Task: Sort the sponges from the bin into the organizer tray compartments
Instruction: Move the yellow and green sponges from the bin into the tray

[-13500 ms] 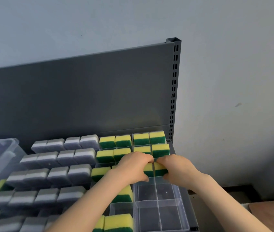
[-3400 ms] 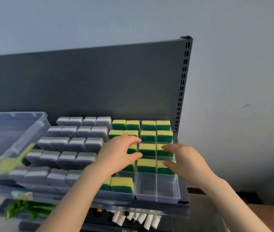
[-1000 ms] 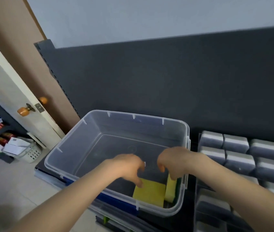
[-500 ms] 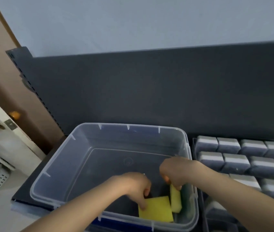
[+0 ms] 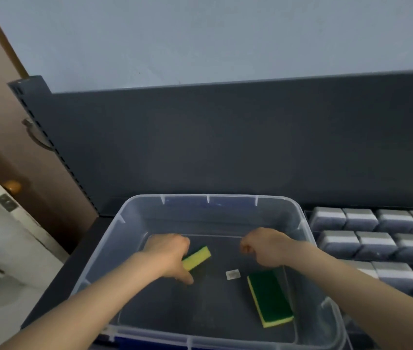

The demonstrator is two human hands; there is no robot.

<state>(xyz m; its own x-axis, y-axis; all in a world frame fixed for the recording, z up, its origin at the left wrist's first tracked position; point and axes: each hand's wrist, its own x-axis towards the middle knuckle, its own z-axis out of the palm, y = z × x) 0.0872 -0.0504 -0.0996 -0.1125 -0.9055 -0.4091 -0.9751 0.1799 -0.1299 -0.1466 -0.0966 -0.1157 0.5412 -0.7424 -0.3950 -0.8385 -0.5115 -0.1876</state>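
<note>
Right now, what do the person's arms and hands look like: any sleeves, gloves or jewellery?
The left arm and right arm are bare to the frame's edge, with no sleeves in view. The left hand and right hand wear no gloves. No watch or bracelet shows at either wrist. The fingers are partly hidden, so a ring cannot be ruled out.

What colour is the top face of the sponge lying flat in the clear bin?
Flat rectangular sponge: dark green top, head view.

Left hand (image 5: 167,253), right hand (image 5: 266,246) bare; forearms bare to frame edge.
</note>
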